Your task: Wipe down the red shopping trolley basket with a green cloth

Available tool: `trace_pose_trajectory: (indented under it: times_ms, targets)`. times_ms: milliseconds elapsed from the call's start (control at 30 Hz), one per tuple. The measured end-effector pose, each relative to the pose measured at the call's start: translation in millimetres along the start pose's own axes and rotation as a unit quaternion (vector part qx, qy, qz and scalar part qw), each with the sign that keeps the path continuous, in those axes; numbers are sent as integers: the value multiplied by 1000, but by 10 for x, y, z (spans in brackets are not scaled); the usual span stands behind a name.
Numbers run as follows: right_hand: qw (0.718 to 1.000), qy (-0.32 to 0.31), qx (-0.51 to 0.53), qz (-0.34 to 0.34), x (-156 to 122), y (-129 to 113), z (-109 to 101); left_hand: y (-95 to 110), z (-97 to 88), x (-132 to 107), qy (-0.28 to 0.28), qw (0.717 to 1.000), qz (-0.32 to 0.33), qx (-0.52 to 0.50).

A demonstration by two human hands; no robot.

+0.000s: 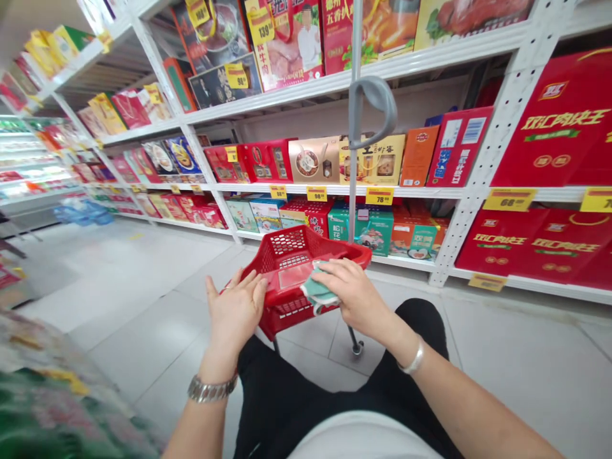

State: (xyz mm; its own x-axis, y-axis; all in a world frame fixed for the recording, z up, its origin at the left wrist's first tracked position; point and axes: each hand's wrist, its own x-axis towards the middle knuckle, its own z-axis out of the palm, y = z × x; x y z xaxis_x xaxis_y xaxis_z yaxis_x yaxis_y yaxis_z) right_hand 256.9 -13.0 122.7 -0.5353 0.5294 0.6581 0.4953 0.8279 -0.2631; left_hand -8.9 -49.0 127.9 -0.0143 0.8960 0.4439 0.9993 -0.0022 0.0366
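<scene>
A small red shopping cart [271,252] with a lattice basket stands right before my knees. My left hand [234,315] is at its near left edge, fingers stretched out and spread, with nothing in it. On the cart's near rim, toward the right, my right hand [351,290] grips a folded green cloth [318,292] with a white border. The fingers lie bent over the cloth, hiding part of it. A flat reddish panel [291,275] shows on the cart between my two hands.
White shelving [306,95] with boxed goods and yellow price tags runs across behind the cart. A grey pole with a looped handle [375,111] rises at the cart's far side. Large red boxes [554,127] fill the right shelves. Blurred colourful goods [57,401] lie at lower left.
</scene>
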Motion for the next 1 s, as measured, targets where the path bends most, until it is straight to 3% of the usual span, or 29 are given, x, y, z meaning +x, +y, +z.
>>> trace_pose_trajectory:
  times_ms: [133, 233, 400, 500, 600, 700, 833, 900, 1000]
  targets:
    - [999, 21, 38, -12, 35, -6, 118, -345, 11, -18, 1, 999, -37, 9]
    - [999, 21, 45, -6, 52, 148, 50, -496, 30, 11, 7, 999, -34, 1]
    - [997, 32, 9, 64, 66, 497, -172, -483, 66, 62, 29, 999, -19, -21]
    - [994, 43, -16, 104, 129, 546, -153, -366, 84, 82, 38, 999, -17, -28]
    - [995, 32, -28, 93, 245, 324, 46, -220, 93, 92, 50, 998, -17, -30]
    - [997, 27, -33, 70, 369, -86, 331, -105, 98, 79, 60, 998, -19, -26]
    - [1000, 5, -22, -1, 458, -553, 632, -98, 102, 28, 54, 998, -2, -17]
    - [999, -4, -18, -28, 463, -636, 693, -138, 100, 5, 46, 999, 5, -17]
    - [1000, 8, -6, -29, 439, -528, 644, -180, 90, -6, 50, 999, 1, -18]
